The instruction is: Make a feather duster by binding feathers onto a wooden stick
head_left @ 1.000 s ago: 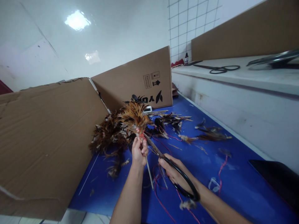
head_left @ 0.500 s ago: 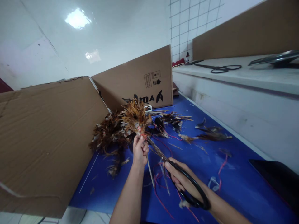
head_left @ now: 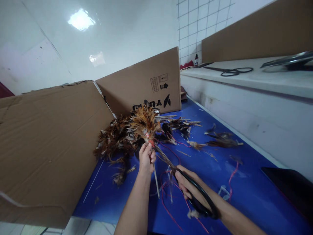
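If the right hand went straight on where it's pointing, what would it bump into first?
The scissors in the right hand lead the way, and their tips would probably meet the red string under the feathers first. They may touch it already; depth is unclear.

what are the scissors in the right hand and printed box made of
Scissors: blades likely metal, from their dull grey-brown sheen; black handles catch light, perhaps plastic-coated. Printed box: matte brown cardboard, by its papery panel and black print.

Feathers [head_left: 144,122], pink string [head_left: 231,178] and scissors [head_left: 174,169] suggest a craft workshop.
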The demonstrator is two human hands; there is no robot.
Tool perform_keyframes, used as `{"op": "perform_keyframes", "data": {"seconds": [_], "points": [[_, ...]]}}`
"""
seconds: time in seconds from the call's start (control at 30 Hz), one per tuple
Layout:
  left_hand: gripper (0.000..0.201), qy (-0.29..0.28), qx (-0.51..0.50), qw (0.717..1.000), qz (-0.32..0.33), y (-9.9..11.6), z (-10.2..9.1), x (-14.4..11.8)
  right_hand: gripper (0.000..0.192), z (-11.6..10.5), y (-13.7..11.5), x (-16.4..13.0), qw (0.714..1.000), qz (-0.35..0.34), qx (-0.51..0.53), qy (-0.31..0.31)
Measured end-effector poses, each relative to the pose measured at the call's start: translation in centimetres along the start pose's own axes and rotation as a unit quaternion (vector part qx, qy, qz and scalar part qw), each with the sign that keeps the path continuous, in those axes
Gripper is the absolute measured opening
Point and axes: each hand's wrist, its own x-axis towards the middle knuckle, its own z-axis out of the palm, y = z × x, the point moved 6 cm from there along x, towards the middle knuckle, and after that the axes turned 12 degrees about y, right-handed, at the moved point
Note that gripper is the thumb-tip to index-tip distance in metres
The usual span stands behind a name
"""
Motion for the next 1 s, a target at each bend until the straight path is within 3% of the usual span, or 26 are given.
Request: {"op": "perform_keyframes", "data": {"seconds": [0.47, 1.0], "points": [[0.03, -0.014, -0.022, 0.999, -0.033, -0.07, 0.41, -0.5, 0.047, -0.3, -0.22, 0.0, 0.999, -0.019, 0.024, -0.012], [0.028, -0.018, -0.028, 0.999, -0.042, -0.39, 0.38, -0.54, 0.036, -0.42, -0.1, 0.52, 0.998, -0.055, 0.009, -0.02]]}}
